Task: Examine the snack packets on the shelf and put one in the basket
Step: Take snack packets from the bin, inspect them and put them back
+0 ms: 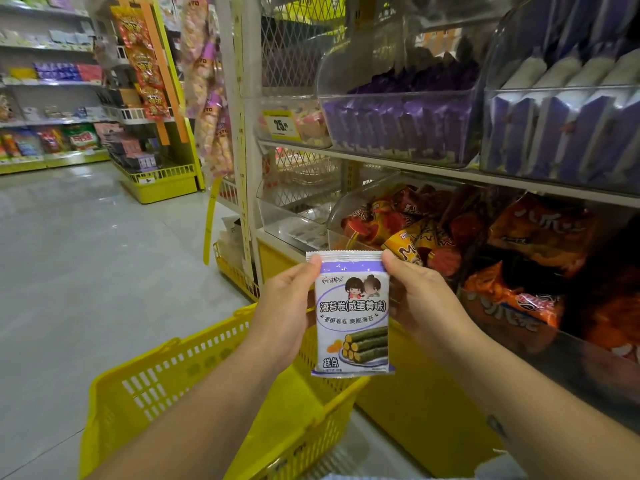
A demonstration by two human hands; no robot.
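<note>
A tall white metal shelf unit with a yellow base [433,403] rises to the right of both hands, and the pale grey tiled floor [86,271] spreads out to their left. Below the forearms hangs a yellow perforated plastic shopping basket [194,386], its rim passing under the left wrist; whatever lies inside is hidden from here. Above and to the right of the hands, clear plastic bins on the shelf hold rows of purple and white snack packets [561,133], with a darker purple batch [401,123] in the bin next to them. Just beyond the right hand, a lower clear bin is heaped with orange and red crinkled snack bags [412,230], and more orange bags [540,230] lie further right. A yellow price tag printed with 25 [281,125] sits on a bin front above the hands. Between the hands, held upright and facing the camera over the basket's far edge, is a small white and lilac foil packet printed with cartoon figures and green seaweed rolls [351,317]. The left hand [287,306] is closed on the packet's left edge, thumb at the top corner. The right hand [415,296] grips the right edge, thumb pressed on the opposite top corner.
</note>
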